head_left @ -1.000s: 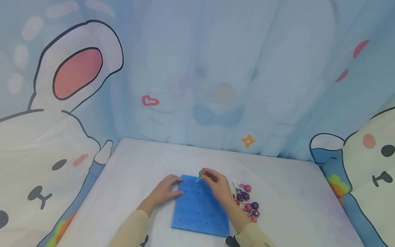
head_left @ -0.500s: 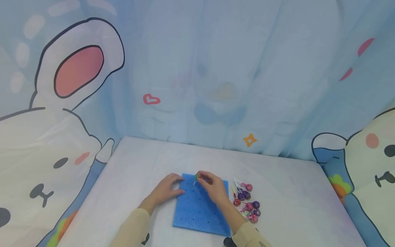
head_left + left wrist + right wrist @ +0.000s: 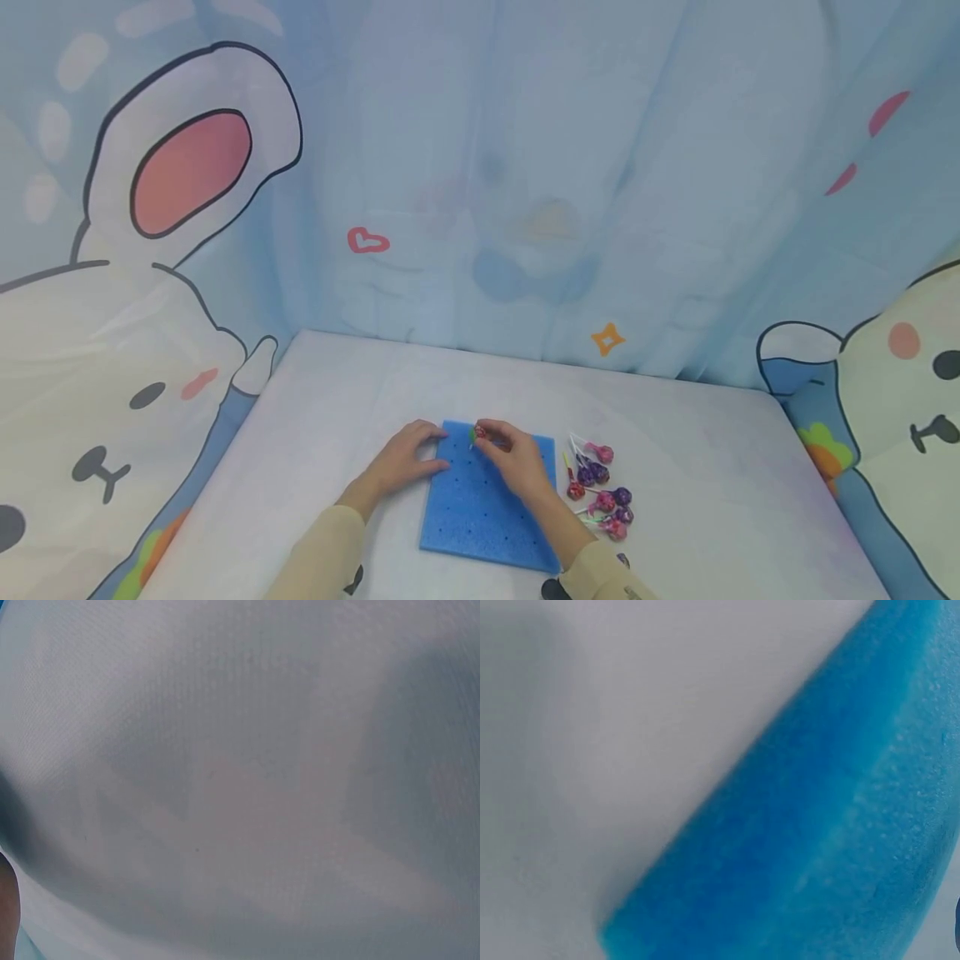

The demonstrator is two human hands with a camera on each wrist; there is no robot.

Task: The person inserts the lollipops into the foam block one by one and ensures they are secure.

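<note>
Past my beige sleeves [image 3: 318,557], a blue foam board [image 3: 480,521] dotted with small holes lies on the white tabletop [image 3: 712,500], with loose wrapped lollipops [image 3: 604,502] scattered just beside its right edge. My left hand [image 3: 405,454] rests against the board's left edge, thumb and fingers spread, while my right hand [image 3: 519,458] pinches a red-and-green lollipop [image 3: 479,432] at the board's far part; I cannot tell whether its stick is in a hole. Behind the table hangs a pale blue printed curtain [image 3: 525,167].
</note>
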